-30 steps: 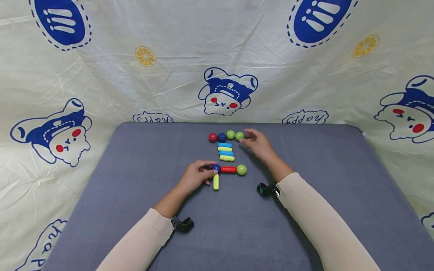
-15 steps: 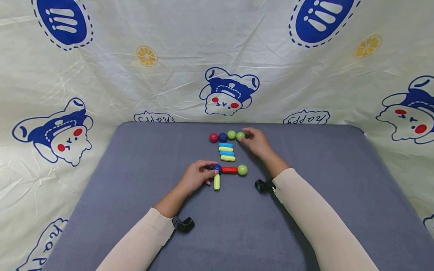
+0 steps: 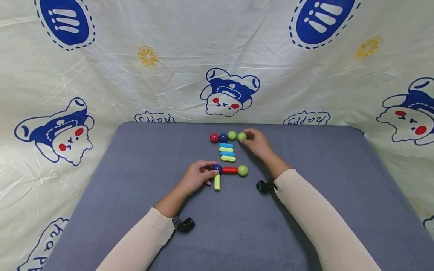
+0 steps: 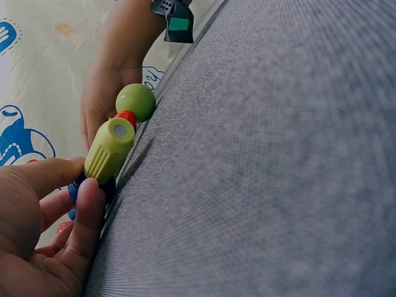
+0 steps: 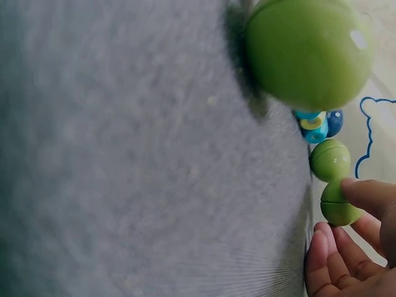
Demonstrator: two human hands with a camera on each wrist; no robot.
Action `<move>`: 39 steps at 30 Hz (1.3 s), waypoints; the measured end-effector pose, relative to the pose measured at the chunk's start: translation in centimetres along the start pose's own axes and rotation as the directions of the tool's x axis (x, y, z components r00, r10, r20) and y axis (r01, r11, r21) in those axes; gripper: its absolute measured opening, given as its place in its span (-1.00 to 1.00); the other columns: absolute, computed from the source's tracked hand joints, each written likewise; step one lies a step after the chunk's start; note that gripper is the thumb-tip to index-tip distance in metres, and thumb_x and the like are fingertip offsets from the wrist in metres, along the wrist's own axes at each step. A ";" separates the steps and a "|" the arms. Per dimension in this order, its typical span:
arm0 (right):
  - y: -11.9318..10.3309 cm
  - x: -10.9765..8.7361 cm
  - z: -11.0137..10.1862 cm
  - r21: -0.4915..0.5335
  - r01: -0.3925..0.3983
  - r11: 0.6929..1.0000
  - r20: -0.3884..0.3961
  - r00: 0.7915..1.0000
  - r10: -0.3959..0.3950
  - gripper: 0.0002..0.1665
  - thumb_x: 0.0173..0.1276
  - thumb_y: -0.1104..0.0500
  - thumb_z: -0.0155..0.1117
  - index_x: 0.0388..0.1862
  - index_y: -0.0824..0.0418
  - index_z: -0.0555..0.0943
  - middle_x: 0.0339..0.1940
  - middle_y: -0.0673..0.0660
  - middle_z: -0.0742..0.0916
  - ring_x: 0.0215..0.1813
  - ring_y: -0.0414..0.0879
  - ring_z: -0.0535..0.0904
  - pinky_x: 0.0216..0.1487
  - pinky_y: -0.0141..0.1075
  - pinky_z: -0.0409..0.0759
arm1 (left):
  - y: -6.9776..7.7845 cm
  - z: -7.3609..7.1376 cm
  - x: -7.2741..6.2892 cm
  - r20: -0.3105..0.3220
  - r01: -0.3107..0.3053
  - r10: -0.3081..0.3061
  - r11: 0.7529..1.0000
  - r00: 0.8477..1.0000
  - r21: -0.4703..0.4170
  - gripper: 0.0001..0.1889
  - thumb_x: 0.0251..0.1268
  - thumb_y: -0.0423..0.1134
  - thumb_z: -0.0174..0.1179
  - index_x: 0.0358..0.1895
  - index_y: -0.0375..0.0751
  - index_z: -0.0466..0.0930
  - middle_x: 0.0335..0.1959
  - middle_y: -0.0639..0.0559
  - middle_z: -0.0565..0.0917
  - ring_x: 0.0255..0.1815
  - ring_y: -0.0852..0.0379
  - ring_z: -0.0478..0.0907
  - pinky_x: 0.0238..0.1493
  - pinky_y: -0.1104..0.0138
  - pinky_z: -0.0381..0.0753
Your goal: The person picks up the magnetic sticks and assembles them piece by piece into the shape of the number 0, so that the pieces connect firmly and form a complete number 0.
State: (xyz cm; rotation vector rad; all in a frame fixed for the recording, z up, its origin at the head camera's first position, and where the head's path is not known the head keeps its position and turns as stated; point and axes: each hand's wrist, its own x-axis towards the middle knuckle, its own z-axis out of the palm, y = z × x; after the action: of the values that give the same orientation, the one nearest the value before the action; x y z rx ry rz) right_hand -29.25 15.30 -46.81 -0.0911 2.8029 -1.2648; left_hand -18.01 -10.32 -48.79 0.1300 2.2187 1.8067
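My left hand [image 3: 196,176] pinches a dark blue magnetic ball [image 3: 218,169] between thumb and fingers. From that ball a yellow-green rod [image 3: 217,183] points toward me, and a red rod [image 3: 230,170] runs right to a green ball [image 3: 243,170]. In the left wrist view the yellow-green rod [image 4: 110,151] shows a round metal disc at its end. My right hand [image 3: 259,145] holds another green ball [image 3: 242,136] by thumb and fingers at the right end of the back row. Close beside it sits a further green ball [image 3: 232,135].
A blue ball [image 3: 223,138] and a red ball [image 3: 214,138] continue the back row leftward. Between that row and the joined pieces lie several blue and yellow-green rods [image 3: 228,153], side by side. The grey table [image 3: 305,150] ends at a patterned cloth backdrop [image 3: 169,86].
The green ball in my right hand has shifted very slightly right, away from the one beside it. My left hand keeps its grip on the blue ball.
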 end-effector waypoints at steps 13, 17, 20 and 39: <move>-0.4 -1.9 -0.9 0.073 0.020 0.997 -0.004 1.000 -0.020 -0.50 0.44 0.04 0.33 0.29 0.17 0.54 0.19 0.25 0.65 0.10 0.13 0.60 -0.21 -0.25 0.62 | 0.1 0.1 -0.1 -0.006 -0.003 0.003 1.000 1.000 0.017 -0.68 0.30 -0.24 0.38 0.12 -0.11 0.71 0.00 -0.11 0.56 -0.52 0.22 0.52 -0.47 0.41 0.66; -1.2 -2.9 -1.5 0.088 0.038 0.995 0.000 0.999 -0.038 -0.49 0.44 0.03 0.34 0.29 0.16 0.54 0.20 0.24 0.65 0.12 0.13 0.60 -0.12 -0.21 0.60 | 0.2 0.1 -0.1 -0.006 0.001 -0.001 1.000 1.000 0.023 -0.68 0.31 -0.23 0.38 0.12 -0.10 0.71 -0.01 -0.11 0.55 -0.52 0.22 0.51 -0.46 0.41 0.66; -1.9 -3.8 -1.9 0.097 0.050 0.994 0.013 0.999 -0.052 -0.49 0.43 0.02 0.35 0.29 0.14 0.55 0.22 0.22 0.66 0.14 0.13 0.60 0.00 -0.11 0.62 | 0.2 0.1 -0.1 -0.009 0.005 -0.005 1.000 1.000 0.024 -0.68 0.31 -0.24 0.38 0.12 -0.09 0.72 -0.02 -0.11 0.55 -0.52 0.21 0.51 -0.46 0.42 0.65; -3.9 -9.2 -1.6 0.105 0.133 0.986 0.132 0.980 -0.147 -0.53 0.41 0.04 0.38 0.24 0.09 0.57 0.09 0.14 0.70 0.06 0.03 0.62 0.16 -0.03 0.63 | 0.3 0.1 -0.1 -0.011 0.003 -0.002 1.000 1.000 0.012 -0.67 0.31 -0.25 0.37 0.13 -0.12 0.71 -0.08 -0.10 0.53 -0.51 0.21 0.52 -0.46 0.42 0.66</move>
State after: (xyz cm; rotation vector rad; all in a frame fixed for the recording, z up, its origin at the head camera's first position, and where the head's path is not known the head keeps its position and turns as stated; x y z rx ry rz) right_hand -20.12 14.63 -42.52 -0.3631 2.6535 -1.3622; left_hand -17.88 -10.21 -48.50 0.1198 2.2364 1.7977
